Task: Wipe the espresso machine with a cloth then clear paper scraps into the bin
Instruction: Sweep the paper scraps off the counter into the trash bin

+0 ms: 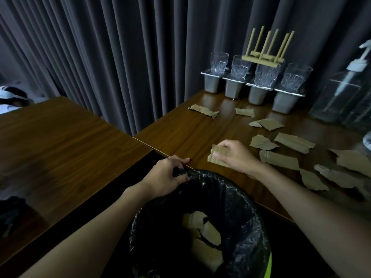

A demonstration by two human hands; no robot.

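Note:
A bin [247, 223] lined with a black bag stands below the table's front edge, with brown paper scraps [204, 235] inside it. My left hand [166, 177] grips the bag's rim at the far side of the bin. My right hand [234, 155] holds a brown paper scrap [217, 152] near the table's edge, just above the bin. Several more torn brown scraps [279, 159] lie scattered over the right table. No espresso machine or cloth is in view.
Glasses [240, 67] sit on a row of metal containers [232, 89] at the back, with a wooden rack [267, 55] on top. A clear pump bottle [341, 93] stands at the far right. A second wooden table [60, 141] lies to the left. Dark curtains hang behind.

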